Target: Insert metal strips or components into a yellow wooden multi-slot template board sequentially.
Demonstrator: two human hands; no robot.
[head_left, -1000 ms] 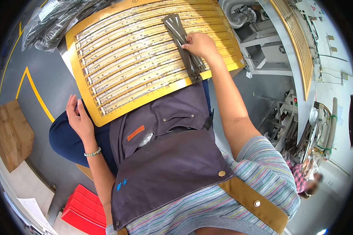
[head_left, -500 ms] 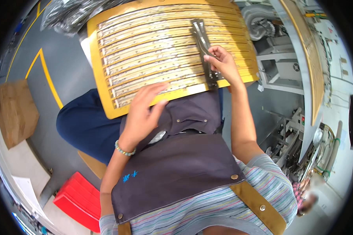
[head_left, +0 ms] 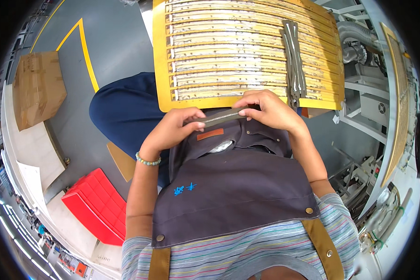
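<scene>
A short olive-grey zipper (head_left: 220, 117) with a pale line along its middle is stretched above my lap. My left hand (head_left: 172, 131) pinches one end between thumb and fingers, and my right hand (head_left: 271, 111) pinches the other. Just beyond my hands lies a yellow board (head_left: 162, 65) with many parallel slotted rows. Across its right part rests a loose bundle of similar zippers (head_left: 296, 63), a dark end hanging near the board's front edge. Finer detail of the held piece is blurred.
A cardboard box (head_left: 41, 88) stands at the left, with a red plastic crate (head_left: 98, 207) nearer to me. Metal framing and a ribbed grey duct (head_left: 354, 33) are at the right. My dark apron (head_left: 238, 196) covers my lap.
My right hand has drawn a zipper from the bundle back toward my lap. My left hand has come off the board's edge and grips its other end. The view has shifted left.
</scene>
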